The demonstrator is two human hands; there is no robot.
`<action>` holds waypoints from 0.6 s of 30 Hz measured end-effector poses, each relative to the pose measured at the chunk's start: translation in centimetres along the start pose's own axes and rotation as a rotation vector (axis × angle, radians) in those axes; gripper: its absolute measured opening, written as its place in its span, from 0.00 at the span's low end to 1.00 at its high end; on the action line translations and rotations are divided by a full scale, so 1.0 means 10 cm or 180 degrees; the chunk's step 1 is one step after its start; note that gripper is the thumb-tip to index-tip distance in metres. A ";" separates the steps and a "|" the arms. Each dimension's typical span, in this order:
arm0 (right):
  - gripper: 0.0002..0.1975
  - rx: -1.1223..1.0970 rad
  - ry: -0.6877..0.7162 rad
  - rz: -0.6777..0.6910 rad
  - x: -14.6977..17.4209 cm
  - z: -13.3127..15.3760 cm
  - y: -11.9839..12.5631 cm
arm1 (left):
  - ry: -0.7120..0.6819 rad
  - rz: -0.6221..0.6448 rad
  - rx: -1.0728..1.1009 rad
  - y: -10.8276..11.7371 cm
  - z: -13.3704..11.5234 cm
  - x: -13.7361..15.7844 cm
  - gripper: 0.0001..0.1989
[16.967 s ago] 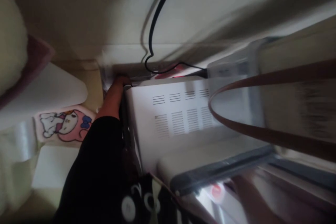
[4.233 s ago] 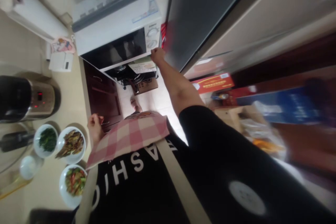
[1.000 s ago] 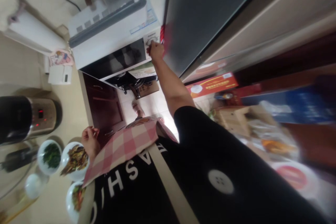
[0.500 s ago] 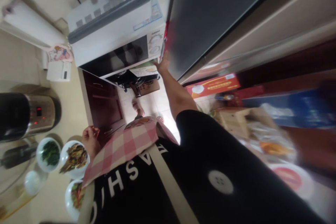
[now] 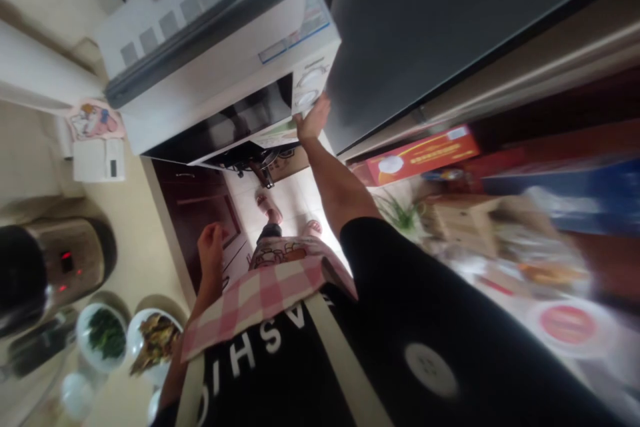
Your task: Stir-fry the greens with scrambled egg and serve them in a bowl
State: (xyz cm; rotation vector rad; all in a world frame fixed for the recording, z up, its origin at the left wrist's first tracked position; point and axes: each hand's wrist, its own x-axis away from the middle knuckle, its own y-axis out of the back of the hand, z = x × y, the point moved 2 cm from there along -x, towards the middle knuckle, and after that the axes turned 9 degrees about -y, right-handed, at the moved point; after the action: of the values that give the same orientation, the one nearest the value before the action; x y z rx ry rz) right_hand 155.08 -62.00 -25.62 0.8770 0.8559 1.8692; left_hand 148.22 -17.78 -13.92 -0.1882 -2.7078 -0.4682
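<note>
Seemingly at the controls stage: the right hand reaches up and forward on a bare, outstretched arm to the microwave, which stands raised between the wall and a tall dark refrigerator. The fingers are released and spread, the palm flat against the lower corner of the control panel, just below the lower dial; they grasp nothing, and whether they actually press on the panel cannot be told.

The left hand hangs loosely curled and empty in front of a dark cabinet door, beside the edge of the counter.

By judgement, the door is shut and the hand is between the knobs and the door edge. Any turn of a knob would call for the fingers to close round it in a pinch; any opening of the door would call for a hold at its edge, with the arm kept clear of the refrigerator close alongside.

The microwave is a white box with a dark glass door, two round white dials, one above the other, the upper dial topmost, and a blue-edged label on its top. A bowl of greens and a plate of cooked food sit on the counter.
</note>
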 end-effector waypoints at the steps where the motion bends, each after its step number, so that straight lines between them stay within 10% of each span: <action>1: 0.42 -0.0035 -0.0117 -0.0081 0.00 -0.01 -0.02 | 0.0109 0.0206 0.0238 -0.18 -0.01 -0.13 0.16; 6: 0.42 -0.0167 -0.0274 -0.0209 0.02 -0.06 -0.06 | 0.0985 0.1016 0.1796 -1.26 -0.08 -0.85 0.21; 11: 0.41 -0.0224 -0.0065 -0.0366 -0.03 -0.19 -0.11 | 0.1313 0.0419 0.2644 -2.22 -0.17 -1.67 0.19; 18: 0.43 -0.0258 0.0209 -0.0223 -0.10 -0.31 -0.17 | 0.1419 0.0145 0.3077 -2.65 -0.14 -1.84 0.14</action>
State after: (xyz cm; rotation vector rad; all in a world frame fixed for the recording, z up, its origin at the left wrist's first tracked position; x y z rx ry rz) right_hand 153.55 -62.87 -28.88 0.7303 0.8343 1.8669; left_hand 160.46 -44.22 -27.80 0.1147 -2.1843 0.7337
